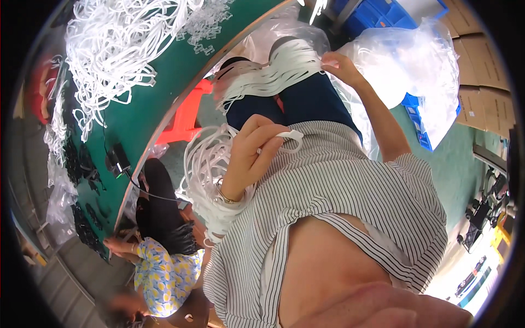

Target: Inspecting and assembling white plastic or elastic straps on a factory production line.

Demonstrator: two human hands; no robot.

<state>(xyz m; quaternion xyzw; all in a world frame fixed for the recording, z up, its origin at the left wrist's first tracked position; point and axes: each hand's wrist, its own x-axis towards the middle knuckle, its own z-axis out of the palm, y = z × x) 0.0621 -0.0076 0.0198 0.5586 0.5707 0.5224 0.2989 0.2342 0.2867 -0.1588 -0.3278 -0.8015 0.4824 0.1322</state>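
The left hand (252, 150) is curling its fingers (273, 143) around a white plastic loop (290, 136), with a bundle of loops (205, 180) hanging against the striped shirt (350, 191). The right hand (340, 66) is pinching another white bunch (273, 74) over the lap, beside the green desk (147, 109).

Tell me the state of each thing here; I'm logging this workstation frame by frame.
left hand: closed on a white plastic loop.
right hand: pinching a bundle of white straps lying across the lap.
bunch of white loops: hanging by the left wrist.
clear plastic bag: open, crumpled, beside the right arm.
green table: strewn with white straps.
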